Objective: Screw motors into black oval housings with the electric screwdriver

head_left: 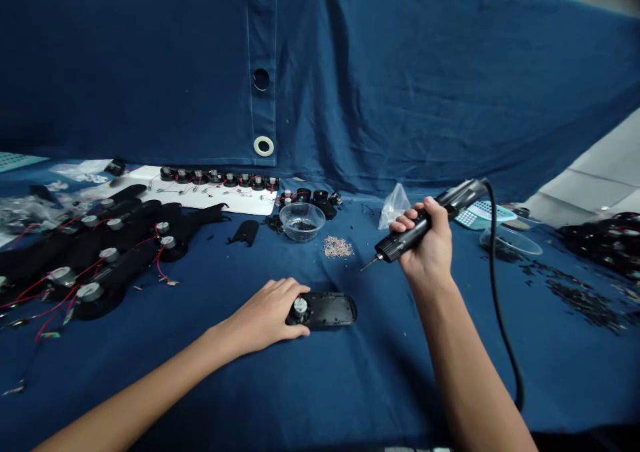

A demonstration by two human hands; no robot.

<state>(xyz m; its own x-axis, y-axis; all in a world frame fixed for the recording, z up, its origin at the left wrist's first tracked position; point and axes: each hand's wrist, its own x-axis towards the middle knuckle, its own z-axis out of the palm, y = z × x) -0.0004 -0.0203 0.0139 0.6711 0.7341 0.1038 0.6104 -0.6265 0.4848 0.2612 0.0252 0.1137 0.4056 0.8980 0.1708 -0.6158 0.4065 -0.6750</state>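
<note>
"Where is the work piece?"

"A long black plastic shell with rounded ends (331, 311) lies flat around the lower centre of the frame, on the desk covered in dark blue cloth (225, 392). A round silver motor (300, 305) sits at its left end."

"And the person's hands?"

"The left grip (273, 312) is closed about that motor end, fingers on the far side, thumb on the near side. The right grip (429, 242) is wrapped around a black cylindrical power screwdriver (407, 240), right of centre. Its thin metal bit (371, 263) points down and left, apart from the shell."

"What's that glinting between them?"

"A little heap of tiny metallic screws (337, 247), beyond the shell. Just left of it is a round clear plastic bowl (301, 233) with small dark bits inside."

"Busy over on the left, too."

"Yes, dark shells with silver motors and red wires (110, 255) lie crowded there. A row of small black motor units (215, 176) lines a white board (240, 202) at upper left, and loose black slivers (583, 299) are scattered at the right"
</note>
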